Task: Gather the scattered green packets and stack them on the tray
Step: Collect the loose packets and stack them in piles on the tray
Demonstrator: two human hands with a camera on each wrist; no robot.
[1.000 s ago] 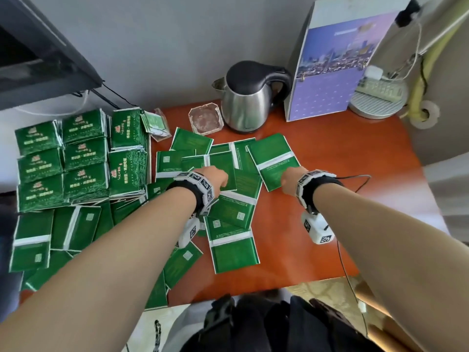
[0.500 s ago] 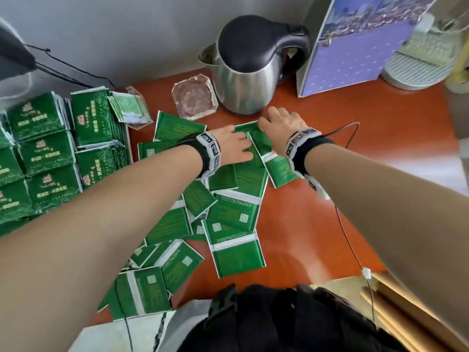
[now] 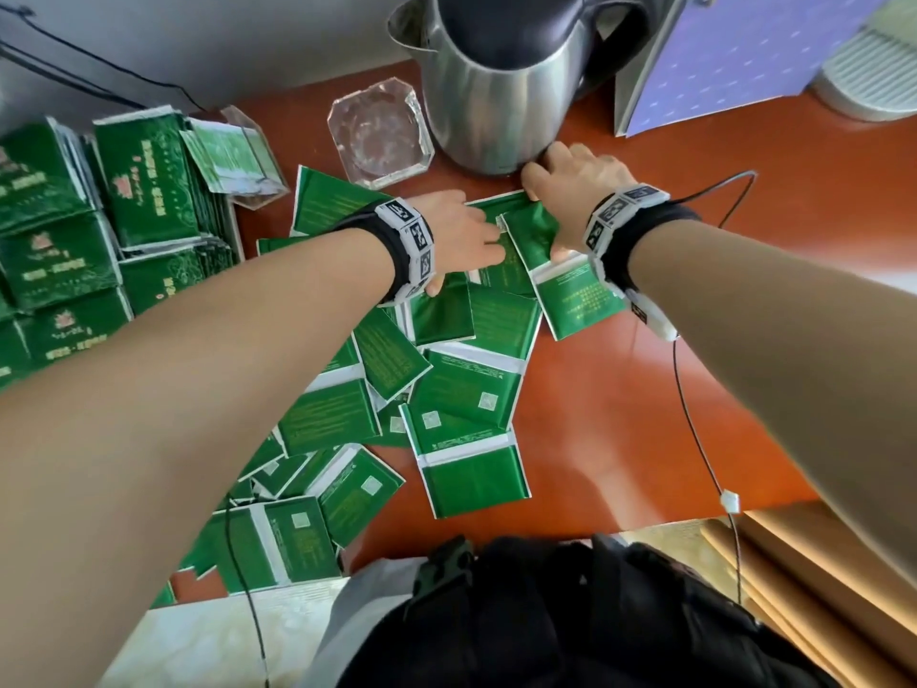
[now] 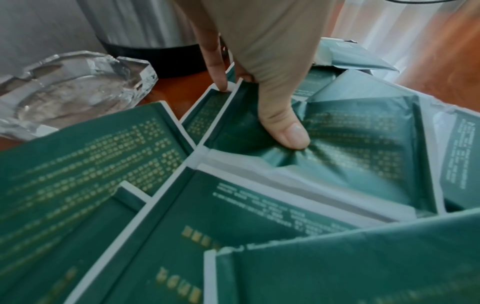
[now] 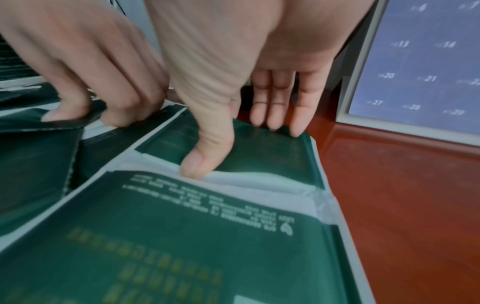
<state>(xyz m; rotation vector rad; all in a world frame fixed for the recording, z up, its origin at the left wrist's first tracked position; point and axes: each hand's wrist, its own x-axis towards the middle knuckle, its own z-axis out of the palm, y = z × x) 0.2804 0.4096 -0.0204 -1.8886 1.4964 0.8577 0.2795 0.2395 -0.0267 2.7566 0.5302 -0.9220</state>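
Several loose green packets (image 3: 466, 389) lie overlapping on the red-brown table (image 3: 620, 389). Neat stacks of green packets (image 3: 149, 181) stand at the far left; whatever they rest on is hidden. My left hand (image 3: 461, 235) is at the far end of the pile. Its thumb (image 4: 285, 133) digs into one crumpled green packet (image 4: 350, 133) while the fingers (image 4: 218, 78) hook its far edge. My right hand (image 3: 570, 191) sits just beside it, at the kettle's base. It pinches a neighbouring green packet (image 5: 272, 148) between thumb (image 5: 205, 156) and fingers (image 5: 275, 111).
A steel kettle (image 3: 496, 91) stands directly behind both hands, with a glass ashtray (image 3: 379, 131) to its left and a purple calendar (image 3: 744, 52) to its right. A thin black cable (image 3: 694, 414) trails from my right wrist. A black bag (image 3: 546, 613) lies at the near table edge.
Both hands moved forward from the middle of the pile to the far packets by the kettle. They now grip packets there. My head has leaned in closer.
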